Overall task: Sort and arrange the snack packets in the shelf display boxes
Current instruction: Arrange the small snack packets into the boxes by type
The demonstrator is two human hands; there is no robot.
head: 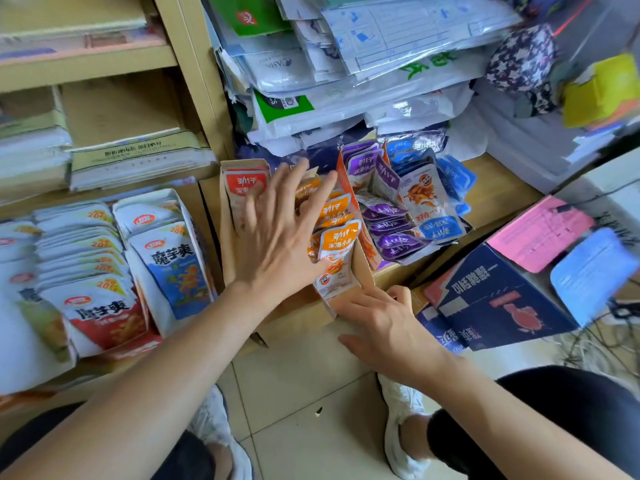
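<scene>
I read a glossy, pale tiled floor (311, 393) nearest, with white shoes (401, 410) on it. The right hand (384, 323) touches the front corner of the brown cardboard box (294, 317); I cannot tell whether it grips. The left hand (277, 233) is spread flat, fingers straight, over the red packets (242, 185) and orange packets (337, 251) standing in that box on the low wooden shelf (502, 188). Just right, glossy purple packets (388, 220) and blue packets (440, 223) lie loosely heaped. Left, white packets (86, 258) fill further boxes. Behind, crinkled plastic parcels (381, 81) are stacked high.
</scene>
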